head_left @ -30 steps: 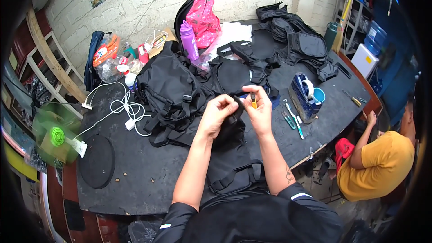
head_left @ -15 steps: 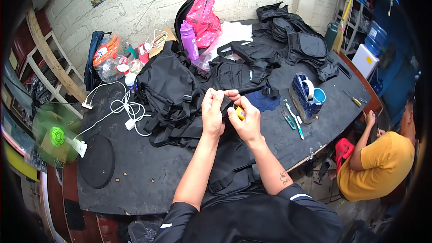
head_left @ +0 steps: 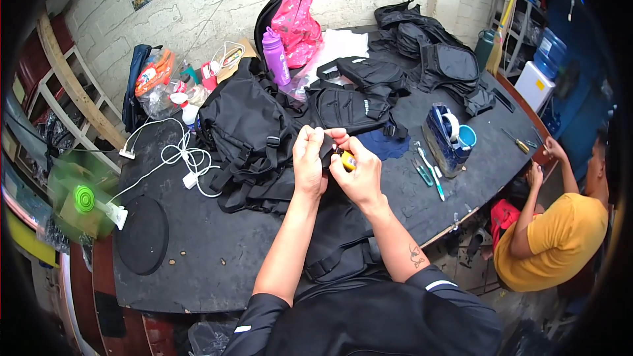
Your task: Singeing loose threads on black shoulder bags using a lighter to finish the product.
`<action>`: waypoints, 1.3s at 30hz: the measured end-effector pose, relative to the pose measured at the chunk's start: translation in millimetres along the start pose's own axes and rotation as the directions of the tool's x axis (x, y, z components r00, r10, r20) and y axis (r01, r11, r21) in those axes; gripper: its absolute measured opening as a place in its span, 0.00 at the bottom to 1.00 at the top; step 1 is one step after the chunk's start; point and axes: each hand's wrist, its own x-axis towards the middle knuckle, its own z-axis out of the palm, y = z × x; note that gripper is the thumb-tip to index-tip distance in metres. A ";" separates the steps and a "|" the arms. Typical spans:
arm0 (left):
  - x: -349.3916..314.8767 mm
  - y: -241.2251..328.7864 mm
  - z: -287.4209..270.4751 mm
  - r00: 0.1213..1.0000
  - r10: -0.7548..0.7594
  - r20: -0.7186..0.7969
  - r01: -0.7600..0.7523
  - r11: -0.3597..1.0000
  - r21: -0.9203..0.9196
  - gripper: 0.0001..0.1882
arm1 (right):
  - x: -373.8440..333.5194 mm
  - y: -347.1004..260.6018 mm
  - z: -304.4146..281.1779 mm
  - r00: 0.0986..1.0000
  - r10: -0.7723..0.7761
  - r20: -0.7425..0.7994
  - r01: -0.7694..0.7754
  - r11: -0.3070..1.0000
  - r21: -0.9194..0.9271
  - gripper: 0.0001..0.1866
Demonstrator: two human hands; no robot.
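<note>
Over the table's near middle, my left hand [head_left: 308, 165] pinches the edge of some black fabric [head_left: 327, 149], its fingers bent toward the right. Close against it, my right hand [head_left: 360, 177] is closed around a small yellow lighter [head_left: 349, 161], thumb near its dark top. Whether a flame is lit cannot be made out. Below my hands, more black bag material with straps [head_left: 339, 250] hangs down toward my body. A large black backpack [head_left: 244, 115] lies just beyond my left hand, and a smaller black bag [head_left: 349, 111] with zips is behind my fingertips.
A purple bottle [head_left: 275, 59] and pink backpack [head_left: 295, 26] stand at the back. White cables [head_left: 181, 155], a round black pad [head_left: 142, 234] and a spinning green fan [head_left: 84, 199] are left. Right are a tool caddy [head_left: 446, 142], a toothbrush [head_left: 432, 173] and a person in yellow [head_left: 554, 240].
My hands have shifted slightly, and the black fabric between them shows more. The lighter has tilted a little. At the right, the other person has raised a hand.
</note>
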 end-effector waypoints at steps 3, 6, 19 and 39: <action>6.0 -7.3 -2.8 1.000 0.019 0.005 -0.019 0.998 0.059 0.11 | 0.9 4.8 -1.4 1.000 0.003 0.003 -0.003 1.000 0.029 0.11; 33.1 -7.8 2.3 0.974 0.225 0.028 -0.219 0.900 0.378 0.14 | 0.9 19.9 -10.4 0.992 0.068 0.104 -0.078 0.992 0.100 0.12; 1.8 32.7 -35.9 0.997 0.016 0.070 -0.058 0.750 0.659 0.07 | -69.4 26.0 -69.1 0.511 -0.158 0.845 0.271 0.962 0.016 0.23; -132.6 -39.2 -90.6 0.724 -0.684 -0.085 0.620 0.592 0.514 0.08 | -70.9 56.2 -39.2 0.418 -0.296 0.859 0.707 0.700 -0.103 0.17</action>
